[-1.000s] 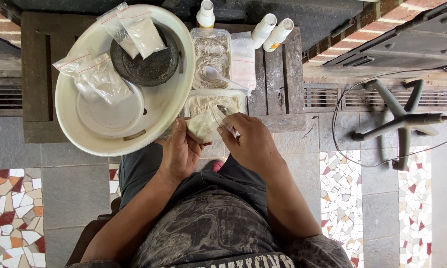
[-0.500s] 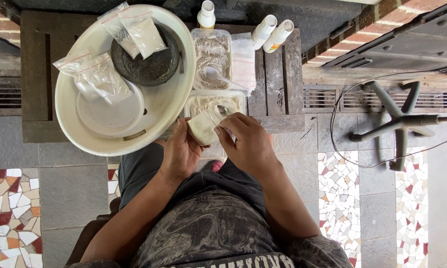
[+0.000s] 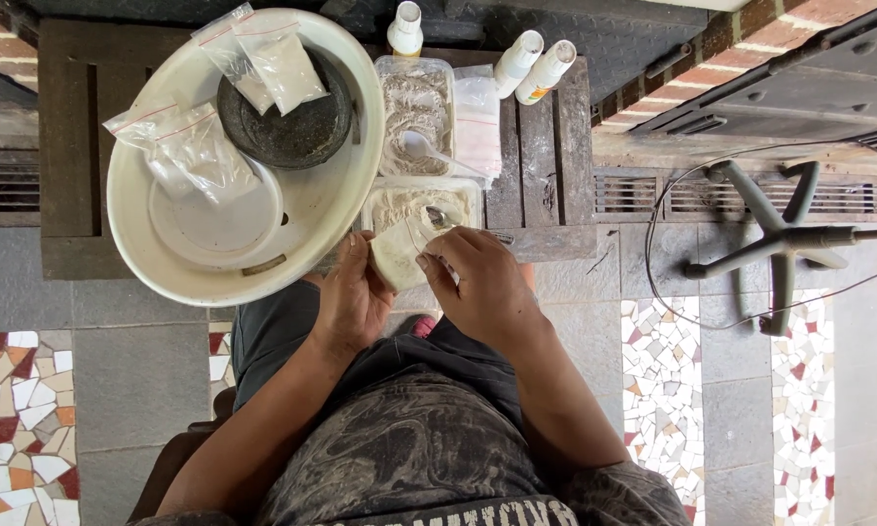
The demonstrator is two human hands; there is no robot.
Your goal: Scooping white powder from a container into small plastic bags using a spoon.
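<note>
Just over the near edge of the wooden pallet table, in the head view, both hands meet around a small clear plastic bag of pale powder. Left hand cups the bag from the left and from below, fingers curled around it, thumb along its near side. Right hand closes in from the right, fingertips pinched together on the handle of a metal spoon, whose bowl lies past the bag's upper right corner, over the nearer rectangular tub of powder. The spoon's long axis runs from the right-hand fingers up and to the left, towards the tub. So the bag lies between the two hands, touching the left palm, just left of the right fingertips; its mouth appears to face up and right, towards the spoon, though the opening itself is hard to make out.

Beyond, a second tub holds a white plastic spoon. Left of the tubs sits a wide cream basin with filled bags and a dark bowl. Three white bottles stand at the far edge.
</note>
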